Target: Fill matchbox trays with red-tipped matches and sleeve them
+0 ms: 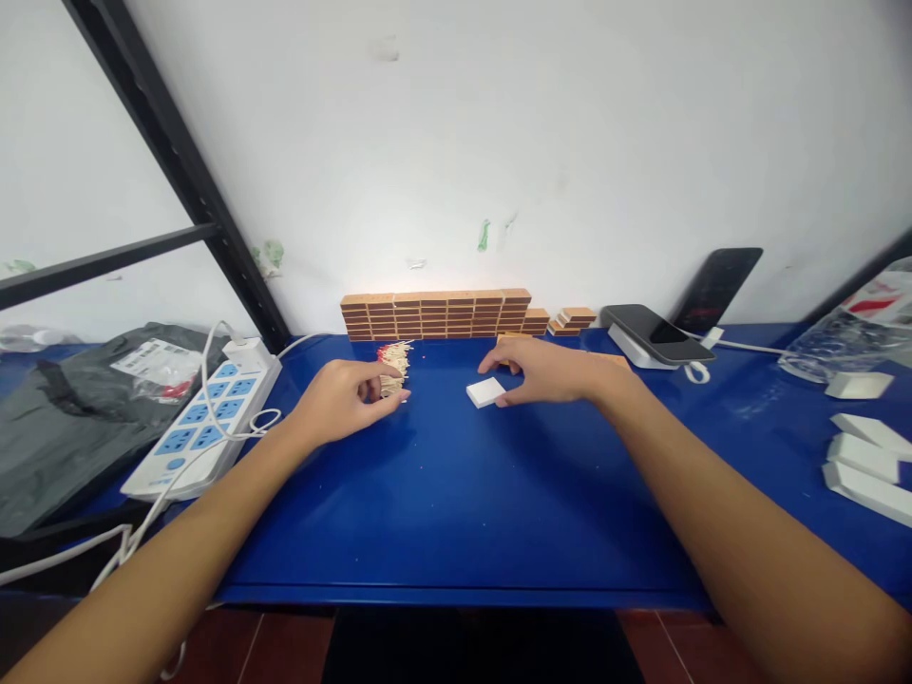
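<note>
On the blue table point(456, 494) my left hand point(342, 399) rests with its fingers curled round a bundle of red-tipped matches point(394, 367). My right hand point(545, 370) lies further right, fingers bent, its thumb and fingertips touching a small white box point(485, 391) that sits on the table. Behind both hands a wall of stacked brown matchboxes point(438, 315) runs along the white wall, with a few loose matchboxes point(570, 321) at its right end.
A white power strip point(206, 423) with cables and a dark plastic bag point(78, 408) lie at the left. A phone on a white stand point(655, 337) and a second leaning phone point(716, 285) stand at the back right. White boxes point(865, 456) lie at the right edge.
</note>
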A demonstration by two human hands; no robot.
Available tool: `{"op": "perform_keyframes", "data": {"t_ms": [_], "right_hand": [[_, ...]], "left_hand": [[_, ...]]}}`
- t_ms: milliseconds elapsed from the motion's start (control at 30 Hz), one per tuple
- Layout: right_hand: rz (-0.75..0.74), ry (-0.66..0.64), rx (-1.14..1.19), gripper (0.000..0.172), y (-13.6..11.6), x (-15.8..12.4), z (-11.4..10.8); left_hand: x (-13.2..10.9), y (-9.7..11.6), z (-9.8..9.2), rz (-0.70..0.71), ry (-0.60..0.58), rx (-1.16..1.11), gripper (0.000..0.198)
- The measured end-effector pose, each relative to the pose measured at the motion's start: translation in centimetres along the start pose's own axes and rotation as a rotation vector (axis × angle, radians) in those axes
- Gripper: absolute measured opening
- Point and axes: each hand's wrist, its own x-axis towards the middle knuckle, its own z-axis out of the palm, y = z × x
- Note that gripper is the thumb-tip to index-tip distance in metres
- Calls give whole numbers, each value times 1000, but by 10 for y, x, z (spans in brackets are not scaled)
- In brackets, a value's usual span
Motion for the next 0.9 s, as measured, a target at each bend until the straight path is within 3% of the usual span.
{"op": "perform_keyframes", "data": {"t_ms": [167, 233, 400, 567, 667, 733, 900], "right_hand": [[-42, 2, 166, 38, -20, 7, 11], [-51, 38, 345, 40, -32, 10, 17], [-117, 119, 1051, 46, -58, 20, 44], [-152, 116, 1264, 56, -71, 27, 64], [-148, 102, 1255, 55, -72, 29, 67], [-124, 154, 1131, 51, -73, 30, 67], [-18, 344, 396, 19, -85, 41, 71]], "left_hand": [[3, -1, -5, -32, 125, 83, 35], [3, 1, -7, -30, 131, 68, 37], [0, 8, -3, 28, 58, -59, 40], [1, 8, -1, 77, 55, -106, 32], [4, 2, -7, 113, 84, -59, 31], [6, -2, -14, 122, 107, -7, 32], [8, -15, -25, 0, 215, 97, 44]]}}
